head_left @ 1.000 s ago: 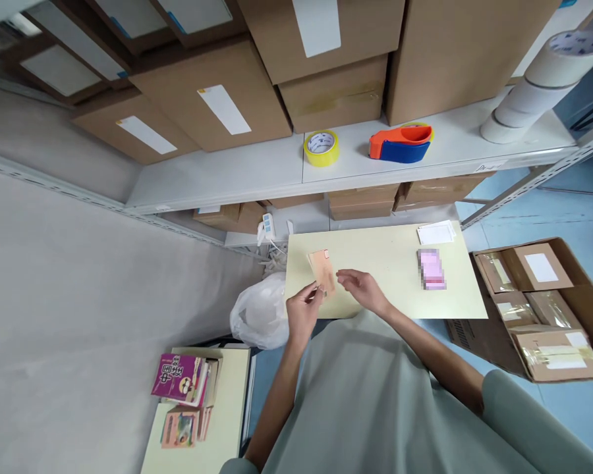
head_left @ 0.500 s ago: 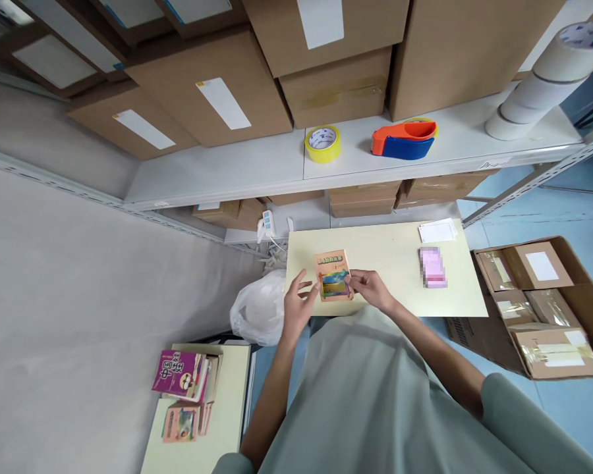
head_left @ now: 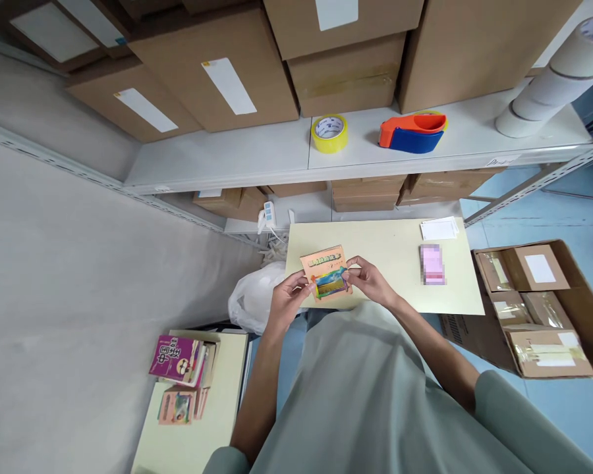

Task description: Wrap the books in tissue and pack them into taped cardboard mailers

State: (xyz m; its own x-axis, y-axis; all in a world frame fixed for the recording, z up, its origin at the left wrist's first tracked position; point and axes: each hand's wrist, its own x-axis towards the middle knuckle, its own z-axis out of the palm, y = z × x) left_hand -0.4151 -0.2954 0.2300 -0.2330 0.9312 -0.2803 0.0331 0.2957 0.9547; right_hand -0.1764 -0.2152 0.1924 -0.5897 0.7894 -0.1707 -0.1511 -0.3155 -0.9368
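A small orange book point(head_left: 326, 271) with a colourful picture on its cover is held face up over the near edge of the pale yellow table point(head_left: 390, 253). My left hand point(head_left: 287, 301) pinches its left edge. On the other side, my right hand point(head_left: 368, 282) grips the right edge with closed fingers.
A pink blurred item point(head_left: 431, 263) and white slips point(head_left: 439, 229) lie on the table's right side. An open carton of wrapped parcels point(head_left: 534, 306) stands on the floor at right. Books point(head_left: 180, 368) are stacked on a low table at left. A white bag point(head_left: 254, 299), yellow tape point(head_left: 329, 132) and a tape dispenser point(head_left: 412, 131) are nearby.
The book was turned from its plain side to cover up. Both hands now grip it and have lifted it slightly toward me.
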